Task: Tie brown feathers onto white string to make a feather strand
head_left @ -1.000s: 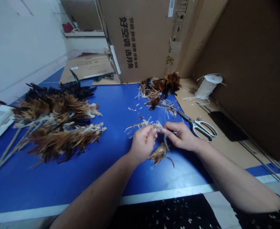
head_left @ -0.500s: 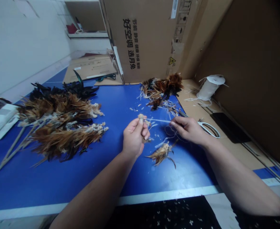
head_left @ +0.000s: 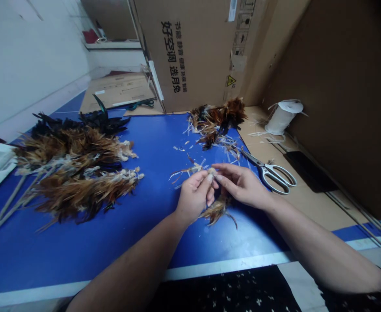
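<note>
feather tuft (head_left: 212, 171), small and pale tan: where is it exactly?

at the fingertips, over the blue tabletop (head_left: 156, 147), a little right of the middle of the view.

and how are the fingers?

left hand (head_left: 194, 196): thumb and fingers closed, pinching the tuft. right hand (head_left: 245, 187): thumb and index finger lie right at it from the other side; i can't tell whether they grip it or only touch it, since it's tiny and partly covered.

what's just below?

some loose brown feathers (head_left: 218, 212) on the blue, partly hidden by the hands.

and to the right?

scissors (head_left: 261, 165) just beside the right hand, handles over a cardboard sheet (head_left: 310, 208). a white spool (head_left: 278, 122) is farther back, near a black flat piece (head_left: 310, 171).

the left side?

long brown feather bundles (head_left: 83, 190), well apart from the left hand, dark plumes (head_left: 107, 123) beyond them. another feather pile (head_left: 221, 116) lies at the back, near the big carton (head_left: 206, 56).
</note>
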`<control>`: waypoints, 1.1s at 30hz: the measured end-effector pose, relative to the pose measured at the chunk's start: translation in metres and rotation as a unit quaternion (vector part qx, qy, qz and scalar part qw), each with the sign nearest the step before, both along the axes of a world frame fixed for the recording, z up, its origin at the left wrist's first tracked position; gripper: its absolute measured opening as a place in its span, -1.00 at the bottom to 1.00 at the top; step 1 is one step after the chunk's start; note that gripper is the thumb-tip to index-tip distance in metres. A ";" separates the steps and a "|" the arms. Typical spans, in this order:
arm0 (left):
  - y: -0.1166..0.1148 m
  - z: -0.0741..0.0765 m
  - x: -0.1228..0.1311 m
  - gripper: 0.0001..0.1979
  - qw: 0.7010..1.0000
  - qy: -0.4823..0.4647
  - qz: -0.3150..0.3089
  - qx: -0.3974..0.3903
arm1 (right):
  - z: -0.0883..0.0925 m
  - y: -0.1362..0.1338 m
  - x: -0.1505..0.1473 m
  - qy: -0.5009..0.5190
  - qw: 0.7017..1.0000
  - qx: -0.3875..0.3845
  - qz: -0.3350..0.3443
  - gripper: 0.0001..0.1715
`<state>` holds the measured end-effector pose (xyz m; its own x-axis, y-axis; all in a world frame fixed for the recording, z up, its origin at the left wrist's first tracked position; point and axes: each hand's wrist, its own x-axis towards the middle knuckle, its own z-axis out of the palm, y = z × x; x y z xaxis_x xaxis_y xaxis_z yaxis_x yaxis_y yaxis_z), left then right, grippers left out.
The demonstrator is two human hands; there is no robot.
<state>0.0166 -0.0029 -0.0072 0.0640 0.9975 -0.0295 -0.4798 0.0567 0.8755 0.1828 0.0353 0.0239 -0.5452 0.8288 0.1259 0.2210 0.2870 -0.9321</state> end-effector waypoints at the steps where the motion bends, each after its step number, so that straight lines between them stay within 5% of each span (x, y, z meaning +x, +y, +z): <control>1: 0.000 0.000 0.000 -0.74 1.000 -0.001 -0.006 0.000 | -0.001 0.000 -0.001 0.007 1.000 -0.014 0.005 -0.50; 20: -0.004 0.007 0.007 -0.62 0.994 -0.016 0.093 -0.057 | -0.004 -0.007 -0.012 -0.132 0.970 0.194 -0.058 -0.75; 33: 0.003 0.002 -0.009 -0.67 0.997 0.073 0.018 -0.010 | -0.014 0.002 -0.001 -0.109 0.979 0.172 -0.025 -0.61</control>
